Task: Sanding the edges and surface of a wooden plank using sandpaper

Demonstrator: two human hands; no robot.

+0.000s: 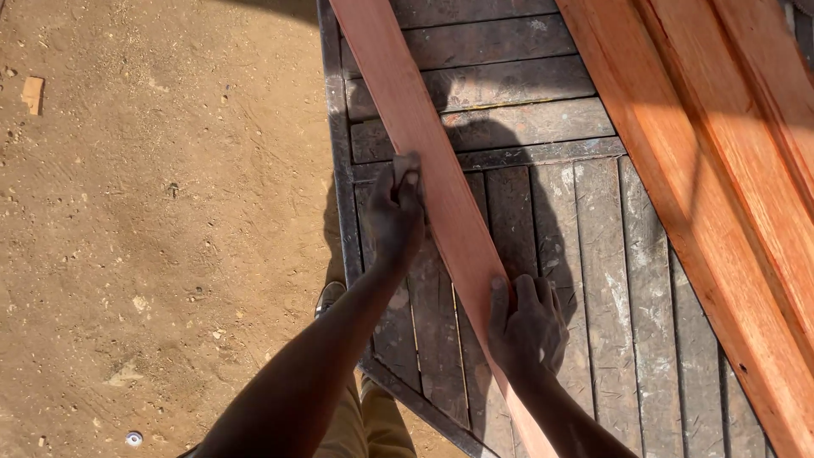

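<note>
The long reddish plank (441, 187) lay diagonally across the dark slatted desk (593, 254), running from the top of the view down to the lower edge, with its near end passing beyond the desk's corner. The left hand (395, 216) pressed against the plank's left edge, the fingers (408, 176) curled closed over something small that could not be made out. The right hand (527, 326) sat lower, on the plank's right edge, its fingers (515, 297) bent over the wood and pinning it to the desk.

Since the plank appeared held only by hand pressure, with no clamp in sight, it could probably have pivoted or slid if one hand pushed harder than the other. Fingertips riding along a sawn edge risked splinters. The overhanging near end could likely tip if weight shifted onto it.

To the right, wider boards (729, 170) of the same reddish wood lay stacked on the desk, apart from the plank; a sideways shove might have knocked into them. Left of the desk was sandy ground (153, 237) with a small wood offcut (32, 93) on it, and a shoe (329, 297) showed below.
</note>
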